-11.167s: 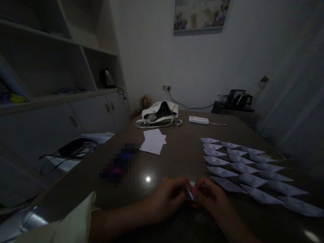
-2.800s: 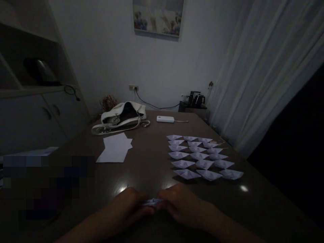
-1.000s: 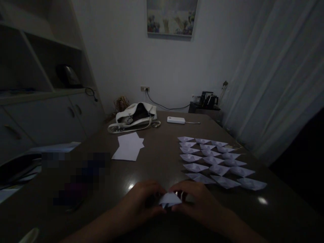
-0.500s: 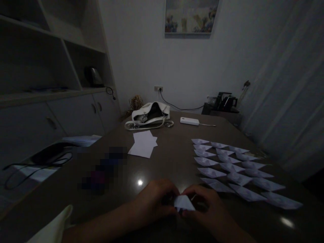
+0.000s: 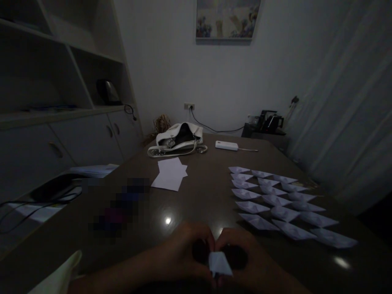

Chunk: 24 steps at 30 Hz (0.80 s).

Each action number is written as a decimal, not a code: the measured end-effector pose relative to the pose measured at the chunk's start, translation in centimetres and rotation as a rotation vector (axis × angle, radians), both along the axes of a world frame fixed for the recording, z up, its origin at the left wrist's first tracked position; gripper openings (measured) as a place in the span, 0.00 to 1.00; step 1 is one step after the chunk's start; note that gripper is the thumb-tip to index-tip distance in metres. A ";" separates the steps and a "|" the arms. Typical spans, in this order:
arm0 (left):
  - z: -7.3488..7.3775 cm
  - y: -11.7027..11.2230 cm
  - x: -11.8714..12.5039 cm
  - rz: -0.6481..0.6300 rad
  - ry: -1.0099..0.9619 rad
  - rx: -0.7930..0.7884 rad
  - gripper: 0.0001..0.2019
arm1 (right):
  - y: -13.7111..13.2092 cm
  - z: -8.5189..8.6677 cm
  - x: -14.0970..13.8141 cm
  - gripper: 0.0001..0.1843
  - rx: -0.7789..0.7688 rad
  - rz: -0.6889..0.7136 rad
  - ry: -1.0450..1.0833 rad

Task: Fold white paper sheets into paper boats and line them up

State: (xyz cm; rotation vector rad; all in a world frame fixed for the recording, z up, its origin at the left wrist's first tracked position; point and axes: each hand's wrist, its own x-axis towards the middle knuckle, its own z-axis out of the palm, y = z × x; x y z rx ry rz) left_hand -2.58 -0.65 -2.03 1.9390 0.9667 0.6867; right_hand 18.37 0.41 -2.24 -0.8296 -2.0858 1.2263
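A small piece of folded white paper (image 5: 219, 263) is held between my two hands near the table's front edge. My left hand (image 5: 188, 253) pinches it from the left, thumb below and fingers above. From the right, my right hand (image 5: 246, 253) grips it the same way, and the fingertips of both hands meet above it. Several folded paper boats (image 5: 284, 213) stand in rows on the table to the right of my hands. Flat white sheets of paper (image 5: 170, 175) lie overlapping farther back, left of centre.
A white handbag (image 5: 179, 139) rests at the table's (image 5: 211, 196) far end, with a white power bank (image 5: 226, 145) and short cable beside it. A pixelated dark patch covers the table's left part. Shelves (image 5: 82, 108) stand at left, a kettle (image 5: 272, 122) at back right.
Both hands have moved slightly down and nearer to me with the folded paper, and their upper fingertips have come together. The view has shifted a little; the boats and sheets stay put.
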 end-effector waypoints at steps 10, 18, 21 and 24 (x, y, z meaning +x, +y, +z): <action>0.5 -0.2 0.9 -0.005 -0.324 -0.462 0.18 | 0.1 -1.0 -0.5 0.19 -0.438 -0.015 0.299; 0.1 -0.2 0.8 -0.012 -0.243 -0.390 0.18 | 0.0 -0.6 -0.3 0.16 -0.421 -0.011 0.169; 0.9 -0.3 0.6 -0.059 -0.163 -0.307 0.16 | 0.0 0.2 0.0 0.11 -0.304 0.040 0.066; 1.4 -0.4 0.6 -0.071 -0.074 -0.180 0.11 | -0.1 0.6 0.2 0.08 -0.186 -0.004 -0.016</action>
